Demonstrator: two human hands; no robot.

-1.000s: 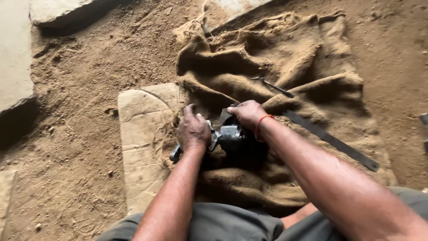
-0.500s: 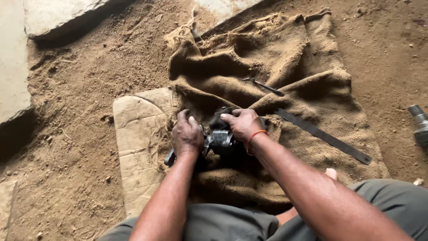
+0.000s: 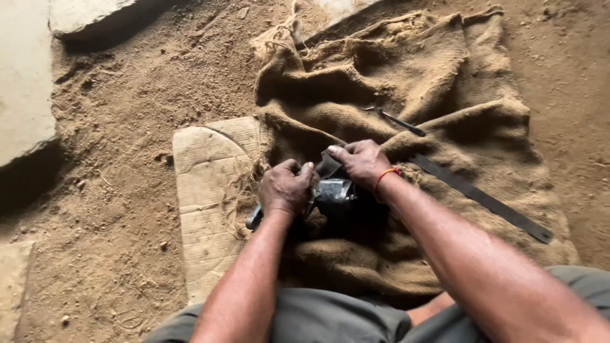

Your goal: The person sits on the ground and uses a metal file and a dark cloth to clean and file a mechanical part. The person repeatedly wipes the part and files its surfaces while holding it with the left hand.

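Both my hands are closed on a dark tool with a shiny metal body (image 3: 333,189) that rests on a burlap sack (image 3: 406,82). My left hand (image 3: 286,187) grips its left end, where a dark handle tip pokes out below my fist. My right hand (image 3: 362,162), with an orange thread around the wrist, covers the tool's top right part. Most of the tool is hidden under my fingers.
A long flat dark metal strip (image 3: 483,198) lies diagonally on the sack to the right. A thin pointed tool (image 3: 397,121) lies above it. A carved stone slab (image 3: 210,190) sits left of the sack on sandy ground. Larger stone blocks (image 3: 25,82) stand at far left.
The view has shifted slightly. My hands stay on the tool, with the right hand resettled a little over its top. A metal object seen at the right edge earlier is out of view.
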